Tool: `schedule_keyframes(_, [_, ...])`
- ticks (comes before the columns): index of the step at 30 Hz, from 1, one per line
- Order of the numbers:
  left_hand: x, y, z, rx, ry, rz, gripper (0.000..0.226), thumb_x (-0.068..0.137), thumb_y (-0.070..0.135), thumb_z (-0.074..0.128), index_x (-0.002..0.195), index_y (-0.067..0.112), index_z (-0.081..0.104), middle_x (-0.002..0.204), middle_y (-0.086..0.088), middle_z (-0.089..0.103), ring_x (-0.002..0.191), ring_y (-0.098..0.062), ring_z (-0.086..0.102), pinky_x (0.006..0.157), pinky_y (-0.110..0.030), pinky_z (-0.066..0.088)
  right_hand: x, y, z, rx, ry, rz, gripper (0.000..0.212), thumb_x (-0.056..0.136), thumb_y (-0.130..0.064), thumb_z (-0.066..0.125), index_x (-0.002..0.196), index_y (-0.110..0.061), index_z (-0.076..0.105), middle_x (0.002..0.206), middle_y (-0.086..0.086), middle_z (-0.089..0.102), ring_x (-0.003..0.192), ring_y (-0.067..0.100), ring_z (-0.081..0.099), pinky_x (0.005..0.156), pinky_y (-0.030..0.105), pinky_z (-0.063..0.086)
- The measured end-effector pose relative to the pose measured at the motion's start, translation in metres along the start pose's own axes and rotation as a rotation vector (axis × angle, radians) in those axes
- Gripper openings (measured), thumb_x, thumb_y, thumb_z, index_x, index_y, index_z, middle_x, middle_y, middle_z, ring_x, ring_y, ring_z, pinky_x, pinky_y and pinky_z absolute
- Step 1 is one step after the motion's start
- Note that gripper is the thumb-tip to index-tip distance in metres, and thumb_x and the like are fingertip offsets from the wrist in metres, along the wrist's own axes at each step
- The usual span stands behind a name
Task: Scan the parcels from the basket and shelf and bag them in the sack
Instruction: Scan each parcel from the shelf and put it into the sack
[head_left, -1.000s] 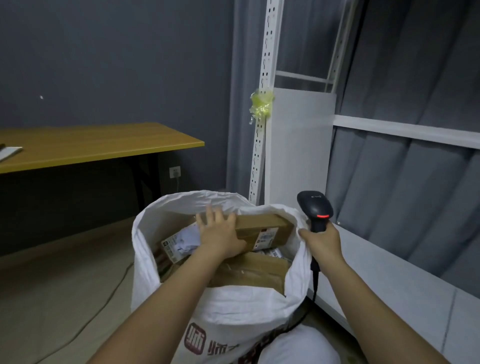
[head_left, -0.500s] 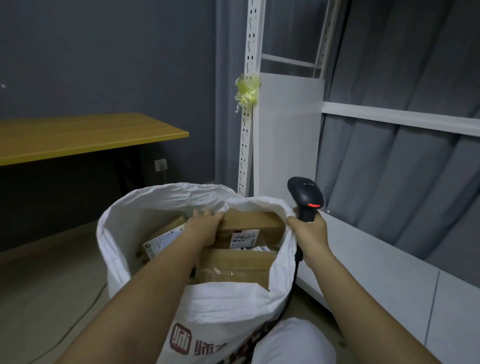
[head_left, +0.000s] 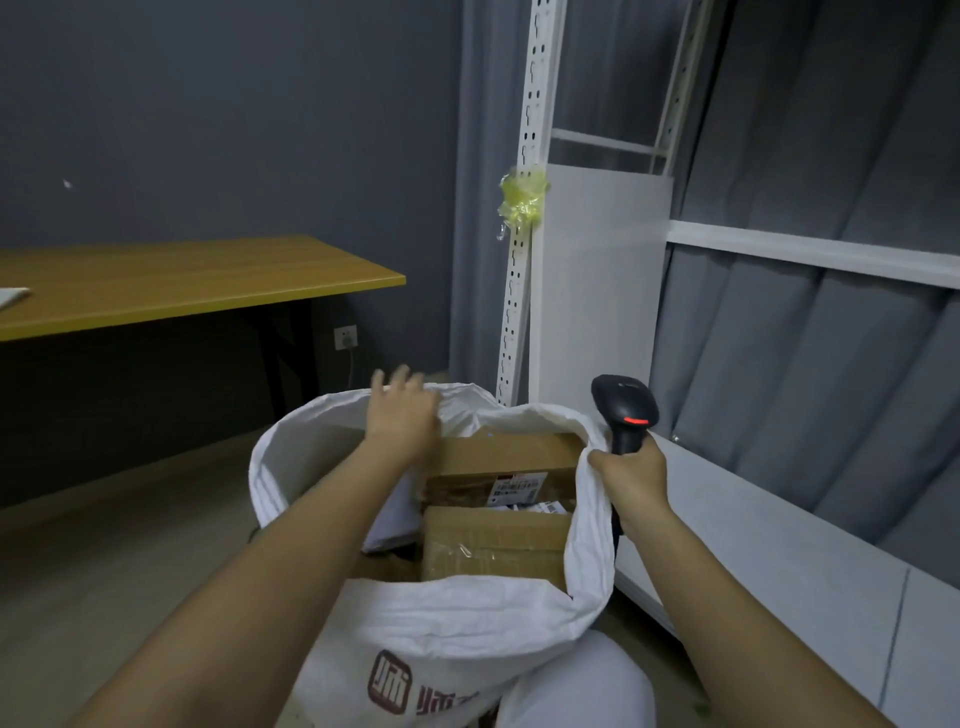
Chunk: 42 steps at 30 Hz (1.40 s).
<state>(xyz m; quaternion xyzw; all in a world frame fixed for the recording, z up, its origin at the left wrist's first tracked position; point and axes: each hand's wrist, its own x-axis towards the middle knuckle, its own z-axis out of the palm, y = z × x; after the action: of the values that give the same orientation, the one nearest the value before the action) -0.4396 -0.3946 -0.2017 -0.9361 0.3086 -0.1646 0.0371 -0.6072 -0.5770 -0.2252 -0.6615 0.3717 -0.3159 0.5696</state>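
- The sack (head_left: 457, 639) stands between the two forearms, mouth up, with brown parcels (head_left: 493, 540) stacked inside below the hands; judged from that, the bagging is well along.
- The left hand (head_left: 402, 415) reaches over the far rim of the sack, fingers spread and blurred; whether it touches the cloth I cannot tell. It probably aims to pull the mouth wide or gather it.
- The right hand (head_left: 631, 475) pinches the near-right rim and grips the scanner (head_left: 623, 410) at once, its red light showing, so the tool stays ready while the mouth is held open.
- Parcel labels are white with barcodes, too small to read; the sack front bears a dark red logo with characters, partly cut off.
- A shelf (head_left: 779, 525) lies just right of the right hand; a desk (head_left: 182, 283) sits well left of the left hand.
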Motion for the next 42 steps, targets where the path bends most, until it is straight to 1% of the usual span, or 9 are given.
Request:
schedule_keyframes(2, [0.002,-0.023,-0.007,0.025,0.038,-0.149,0.049,0.097,0.032,0.048,0.142,0.017,0.038,0.155,-0.009,0.027,0.146,-0.031,0.014,0.116,-0.051,0.011,-0.001,-0.003,0.008,-0.039,-0.031,-0.06,0.034,0.086,-0.005,0.067,0.113,-0.016,0.05,0.099,0.005,0.055,0.091,0.024,0.055,0.08,0.035,0.043])
schedule_keyframes(4, [0.001,-0.044,-0.013,-0.011,-0.062,-0.269,0.052,0.097,0.038,0.05,0.14,0.012,0.04,0.147,-0.012,0.038,0.139,-0.035,0.029,0.11,-0.049,0.026,-0.002,-0.004,0.018,-0.109,-0.045,-0.11,0.03,0.086,-0.007,0.067,0.112,-0.013,0.052,0.097,0.006,0.056,0.09,0.024,0.055,0.078,0.032,0.042])
schedule_keyframes(8, [-0.006,-0.072,-0.011,-0.185,-0.203,-0.307,0.025,0.098,0.026,0.049,0.114,0.012,0.061,0.104,-0.009,0.06,0.094,-0.028,0.057,0.075,-0.035,0.041,0.0,0.0,0.033,-0.243,0.003,-0.124,0.026,0.088,-0.017,0.069,0.107,-0.016,0.052,0.095,0.004,0.057,0.086,0.024,0.054,0.077,0.032,0.041])
schedule_keyframes(14, [0.021,-0.086,0.019,-0.949,0.105,-0.361,0.026,0.102,0.022,0.039,0.094,0.004,0.055,0.095,-0.015,0.057,0.091,-0.031,0.054,0.073,-0.032,0.037,0.022,-0.038,0.057,-0.355,0.003,-0.264,0.019,0.083,0.0,0.054,0.096,-0.014,0.057,0.084,0.006,0.061,0.081,0.03,0.059,0.069,0.032,0.045])
schedule_keyframes(22, [0.11,-0.106,-0.021,-1.446,0.434,-0.559,0.021,0.104,0.02,0.036,0.09,0.01,0.046,0.079,-0.004,0.046,0.087,-0.033,0.053,0.076,-0.031,0.034,0.062,-0.159,0.087,-0.116,0.057,-0.472,0.026,0.081,-0.004,0.062,0.102,-0.019,0.061,0.087,0.001,0.062,0.083,0.023,0.059,0.073,0.031,0.048])
schedule_keyframes(25, [0.127,-0.119,-0.026,-1.402,0.446,-0.511,0.021,0.104,0.029,0.036,0.103,0.01,0.047,0.088,-0.007,0.051,0.083,-0.023,0.05,0.074,-0.032,0.035,0.074,-0.165,0.085,0.017,0.054,-0.475,0.025,0.082,-0.006,0.066,0.101,-0.02,0.059,0.086,-0.004,0.062,0.079,0.014,0.058,0.07,0.025,0.043])
schedule_keyframes(29, [0.132,-0.117,-0.01,-1.2,0.227,-0.446,0.029,0.104,0.027,0.035,0.106,0.003,0.05,0.096,-0.01,0.051,0.09,-0.026,0.048,0.077,-0.034,0.036,0.088,-0.123,0.083,-0.269,0.035,-0.368,0.018,0.083,-0.005,0.06,0.096,-0.017,0.058,0.081,0.003,0.06,0.078,0.027,0.059,0.066,0.03,0.043])
schedule_keyframes(36, [0.117,-0.125,-0.019,-1.303,0.243,-0.447,0.016,0.091,0.016,0.063,0.104,0.007,0.06,0.084,0.0,0.058,0.086,-0.019,0.056,0.067,-0.024,0.042,0.084,-0.085,0.071,-0.128,-0.039,-0.178,0.03,0.078,-0.015,0.078,0.104,-0.014,0.063,0.096,0.009,0.066,0.091,0.029,0.062,0.087,0.043,0.053])
schedule_keyframes(42, [0.081,-0.113,-0.043,-1.264,0.098,-0.309,0.052,0.091,0.015,0.065,0.138,0.01,0.043,0.142,-0.011,0.045,0.129,-0.026,0.045,0.107,-0.038,0.039,0.057,-0.092,0.06,0.058,-0.064,-0.113,0.023,0.079,-0.022,0.078,0.096,-0.017,0.063,0.095,0.01,0.064,0.088,0.03,0.061,0.086,0.043,0.053])
